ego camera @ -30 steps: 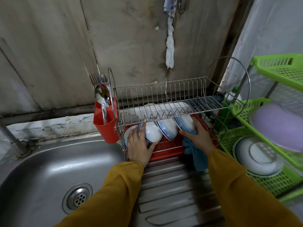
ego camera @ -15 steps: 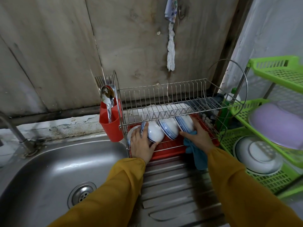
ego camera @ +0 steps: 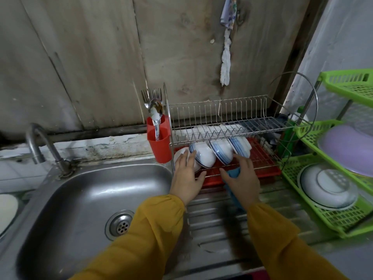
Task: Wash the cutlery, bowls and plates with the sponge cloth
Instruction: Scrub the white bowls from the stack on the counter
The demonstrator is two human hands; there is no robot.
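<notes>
Several blue-striped white bowls (ego camera: 203, 155) stand on edge in the lower tier of a wire dish rack (ego camera: 226, 110) over a red drip tray (ego camera: 262, 158). My left hand (ego camera: 184, 176) rests with straight fingers on the two leftmost bowls. My right hand (ego camera: 243, 179) grips the blue sponge cloth (ego camera: 234, 173) at the rack's front edge, just below the right-hand bowls. A red cutlery cup (ego camera: 159, 141) hangs on the rack's left end and holds forks and a spoon (ego camera: 154, 107).
A steel sink (ego camera: 84, 201) with a drain lies at left, a tap (ego camera: 38, 142) behind it. The ribbed draining board (ego camera: 218, 225) runs under my arms. A green plastic shelf (ego camera: 333, 217) at right holds a white plate (ego camera: 328, 187) and a purple bowl (ego camera: 349, 150).
My right hand has drawn back from the rightmost bowl to the rack's front, still holding the cloth. My left hand stays on the left bowls. The view has shifted, bringing in more sink.
</notes>
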